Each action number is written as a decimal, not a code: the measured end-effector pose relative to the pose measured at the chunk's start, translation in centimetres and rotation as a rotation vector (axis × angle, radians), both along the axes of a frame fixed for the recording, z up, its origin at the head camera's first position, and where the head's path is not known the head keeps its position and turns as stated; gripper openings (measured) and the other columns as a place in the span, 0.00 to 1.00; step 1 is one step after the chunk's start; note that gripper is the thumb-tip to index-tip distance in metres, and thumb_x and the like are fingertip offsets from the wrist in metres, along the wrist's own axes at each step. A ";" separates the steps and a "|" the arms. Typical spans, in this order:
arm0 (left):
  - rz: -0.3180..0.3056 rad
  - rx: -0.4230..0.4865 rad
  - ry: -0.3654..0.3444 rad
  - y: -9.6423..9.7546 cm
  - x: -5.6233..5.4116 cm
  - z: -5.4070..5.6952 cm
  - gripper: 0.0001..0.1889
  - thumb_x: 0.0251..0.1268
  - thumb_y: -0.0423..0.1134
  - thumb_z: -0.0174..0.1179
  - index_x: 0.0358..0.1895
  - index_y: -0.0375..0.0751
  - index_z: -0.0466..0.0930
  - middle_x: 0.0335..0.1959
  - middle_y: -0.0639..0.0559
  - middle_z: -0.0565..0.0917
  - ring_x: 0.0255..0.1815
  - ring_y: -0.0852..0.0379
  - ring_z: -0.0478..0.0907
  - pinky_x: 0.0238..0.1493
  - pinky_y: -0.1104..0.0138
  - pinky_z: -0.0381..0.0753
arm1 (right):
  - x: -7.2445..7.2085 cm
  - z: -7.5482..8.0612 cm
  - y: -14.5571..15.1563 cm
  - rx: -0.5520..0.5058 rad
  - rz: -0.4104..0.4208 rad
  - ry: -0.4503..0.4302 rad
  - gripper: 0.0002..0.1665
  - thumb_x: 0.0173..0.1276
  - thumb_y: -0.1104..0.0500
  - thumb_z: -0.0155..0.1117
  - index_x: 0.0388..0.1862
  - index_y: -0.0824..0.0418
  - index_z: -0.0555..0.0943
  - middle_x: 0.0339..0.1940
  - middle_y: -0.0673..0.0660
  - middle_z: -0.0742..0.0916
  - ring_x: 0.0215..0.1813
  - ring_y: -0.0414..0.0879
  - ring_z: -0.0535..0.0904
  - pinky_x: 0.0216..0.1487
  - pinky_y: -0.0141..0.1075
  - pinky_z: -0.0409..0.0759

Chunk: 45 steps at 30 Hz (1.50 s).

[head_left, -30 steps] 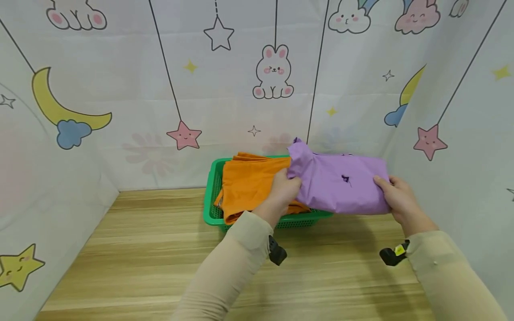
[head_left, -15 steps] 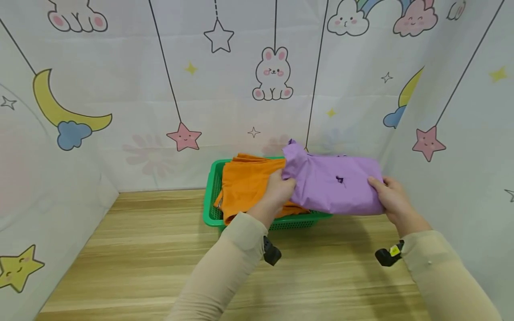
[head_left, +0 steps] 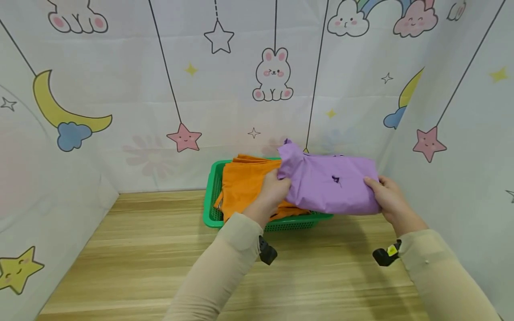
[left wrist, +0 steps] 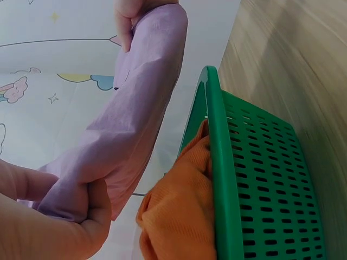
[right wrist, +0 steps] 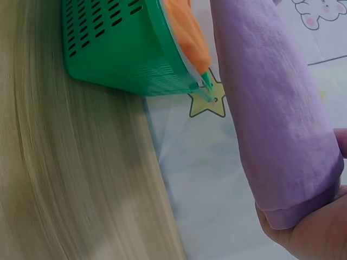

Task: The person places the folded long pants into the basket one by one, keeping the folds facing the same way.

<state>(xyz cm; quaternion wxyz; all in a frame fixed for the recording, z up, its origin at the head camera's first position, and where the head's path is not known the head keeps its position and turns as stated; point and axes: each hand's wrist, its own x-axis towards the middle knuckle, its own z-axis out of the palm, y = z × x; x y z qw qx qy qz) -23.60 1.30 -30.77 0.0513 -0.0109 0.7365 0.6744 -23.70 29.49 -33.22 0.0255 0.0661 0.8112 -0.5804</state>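
Note:
A folded purple cloth garment (head_left: pixel 329 187) with a small dark mark near its middle is held up between both hands. My left hand (head_left: pixel 274 189) pinches its left end, where the fabric bunches between thumb and fingers in the left wrist view. My right hand (head_left: pixel 389 198) grips the right end, thumb on the near face. Beneath its left part stands a green perforated plastic basket (head_left: pixel 208 205). Folded orange cloth (head_left: pixel 242 187) fills that basket and shows over the rim, partly hidden by my left hand and the purple garment.
The basket stands on a wood-grain tabletop (head_left: pixel 140 258), close to the back. A white printed curtain (head_left: pixel 225 102) with stars, rabbits and moons hangs behind and along both sides. Dark wrist cameras sit under both sleeves.
Both hands have moved a little to the left with the purple garment, bringing it farther over the basket. The basket and orange cloth stay in place.

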 end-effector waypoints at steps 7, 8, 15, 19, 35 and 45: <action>0.012 0.008 0.006 -0.4 -0.3 -0.1 0.26 0.60 0.27 0.49 0.65 0.35 0.68 0.59 0.43 0.75 0.48 0.51 0.73 0.49 0.63 0.77 | -0.1 0.0 -0.4 -0.010 -0.001 0.000 0.45 0.72 0.39 0.42 0.76 0.66 0.47 0.69 0.68 0.62 0.39 0.32 0.74 0.38 0.30 0.79; 0.015 0.011 0.012 -0.4 -0.4 -0.1 0.26 0.59 0.27 0.49 0.64 0.34 0.68 0.58 0.43 0.76 0.47 0.51 0.73 0.48 0.63 0.78 | -0.2 0.0 -0.4 -0.013 -0.002 -0.001 0.45 0.72 0.39 0.42 0.76 0.66 0.47 0.70 0.69 0.62 0.39 0.32 0.74 0.38 0.30 0.79; 0.002 0.025 0.005 -0.8 -0.5 0.0 0.27 0.60 0.26 0.48 0.66 0.34 0.66 0.61 0.43 0.74 0.51 0.51 0.72 0.53 0.61 0.77 | -0.2 0.3 -0.8 -0.018 0.000 -0.003 0.46 0.72 0.39 0.43 0.76 0.67 0.46 0.70 0.69 0.61 0.40 0.33 0.73 0.38 0.29 0.79; 0.005 0.016 0.002 -1.0 -0.6 0.1 0.28 0.59 0.26 0.48 0.67 0.34 0.65 0.62 0.42 0.73 0.51 0.51 0.72 0.54 0.61 0.76 | -0.4 0.4 -0.9 -0.018 0.007 -0.003 0.46 0.72 0.39 0.43 0.76 0.67 0.46 0.71 0.69 0.60 0.45 0.37 0.72 0.39 0.27 0.78; 0.003 -0.005 -0.005 -2.3 -1.1 -0.1 0.29 0.60 0.27 0.48 0.69 0.35 0.62 0.62 0.42 0.72 0.52 0.49 0.72 0.56 0.59 0.76 | -0.9 0.4 -2.0 -0.026 0.012 -0.002 0.44 0.72 0.40 0.43 0.76 0.65 0.48 0.71 0.69 0.61 0.57 0.50 0.70 0.38 0.26 0.77; 0.019 -0.008 -0.020 -3.3 -1.0 -0.2 0.27 0.60 0.27 0.49 0.66 0.33 0.64 0.59 0.42 0.73 0.49 0.48 0.72 0.53 0.60 0.77 | -1.2 0.4 -2.9 -0.045 0.022 -0.013 0.43 0.72 0.41 0.45 0.75 0.65 0.51 0.69 0.67 0.63 0.51 0.43 0.72 0.39 0.27 0.78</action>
